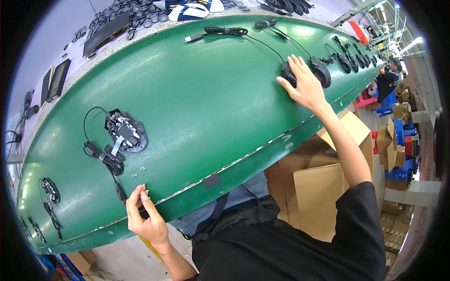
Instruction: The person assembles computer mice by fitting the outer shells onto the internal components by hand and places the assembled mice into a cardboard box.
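My right hand (305, 89) lies over a black computer mouse (287, 74) on the green conveyor belt, its thumb on one side and the straight fingers along the other. The mouse's tied cable (226, 31) with a white plug (194, 38) stretches to the left. Just right of the hand lies a second black mouse (321, 72). At the belt's near edge, my left hand (147, 220) is closed, thumb and fingers drawn together; what they hold, if anything, is hidden. Close to its fingertips is a cable plug (120, 191), leading to an opened mouse (129, 133) with its inner parts showing.
More mice (349, 58) line the belt (206, 103) toward the far right. Several partly built ones (49, 189) lie at far left. Small round black parts (136, 18) cover the back ledge. Cardboard boxes (318, 192) stand below the near edge. Another person (390, 79) is at far right.
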`<state>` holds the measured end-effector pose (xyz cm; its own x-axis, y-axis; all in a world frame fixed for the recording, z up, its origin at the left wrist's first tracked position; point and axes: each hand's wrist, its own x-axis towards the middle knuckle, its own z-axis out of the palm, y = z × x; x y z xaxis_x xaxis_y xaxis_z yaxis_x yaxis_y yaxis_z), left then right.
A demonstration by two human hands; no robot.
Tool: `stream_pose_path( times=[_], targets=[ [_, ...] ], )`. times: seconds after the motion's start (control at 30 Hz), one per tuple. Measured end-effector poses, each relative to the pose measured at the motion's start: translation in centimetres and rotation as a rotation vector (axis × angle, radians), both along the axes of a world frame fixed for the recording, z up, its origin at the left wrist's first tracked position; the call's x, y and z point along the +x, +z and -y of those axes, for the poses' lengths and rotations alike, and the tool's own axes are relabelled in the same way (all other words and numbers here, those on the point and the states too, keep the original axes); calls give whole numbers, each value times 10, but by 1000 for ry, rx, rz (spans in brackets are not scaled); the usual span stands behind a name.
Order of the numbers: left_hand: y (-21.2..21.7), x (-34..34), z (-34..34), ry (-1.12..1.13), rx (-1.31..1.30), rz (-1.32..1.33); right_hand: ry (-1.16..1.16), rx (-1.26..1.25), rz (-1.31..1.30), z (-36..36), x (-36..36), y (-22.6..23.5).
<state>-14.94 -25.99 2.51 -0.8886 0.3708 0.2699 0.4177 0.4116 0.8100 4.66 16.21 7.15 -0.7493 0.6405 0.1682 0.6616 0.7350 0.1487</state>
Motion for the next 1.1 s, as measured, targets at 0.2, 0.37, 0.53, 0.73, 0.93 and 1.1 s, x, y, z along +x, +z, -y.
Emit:
stream_pose_path(
  times=[0.2, 0.37, 0.53, 0.73, 0.93, 1.1],
  targets=[
    [2, -3, 2, -54, -22, 23, 45, -164, -35, -26, -20, -12],
    [2, -2, -5, -34, -88, 45, 65, -153, 13, -35, -16, -8],
    [2, -6, 24, -96, -129, 24, 75, -153, 41, -29, -28, 9],
    [45, -2, -3, -102, -276, 35, 128, -114, -51, -19, -26, -4],
    [37, 7, -10, -99, -143, 82, 51, -231, -32, -30, -1, 0],
    [2, 1, 4, -30, 102, 200, 40, 77, 50, -22, -39, -5]
  ],
)
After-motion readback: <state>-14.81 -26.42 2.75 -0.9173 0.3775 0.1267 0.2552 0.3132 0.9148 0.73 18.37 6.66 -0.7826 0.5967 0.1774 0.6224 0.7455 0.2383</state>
